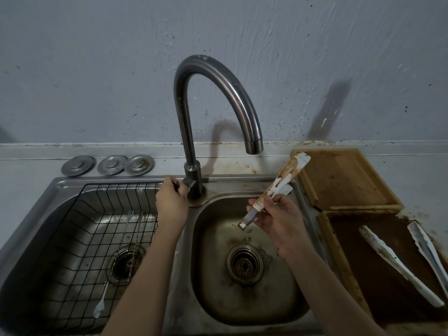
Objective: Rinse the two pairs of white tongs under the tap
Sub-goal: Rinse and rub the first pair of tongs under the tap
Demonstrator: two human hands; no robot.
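The left hand [171, 197] is gripping the handle at the base of the curved steel tap [213, 93]. The right hand [276, 219] is pinching sauce-smeared white tongs [276, 187] over the stained steel sink [218, 282]. The second white pair [397, 265] is lying, seemingly open, on a wet brown tray [339, 258] on the counter [24, 170].

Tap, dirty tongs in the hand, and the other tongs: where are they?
tap [219, 76]: head view, top of the curved spout.
dirty tongs [278, 184]: head view, middle, above the right hand.
other tongs [388, 258]: head view, left arm, on the tray.
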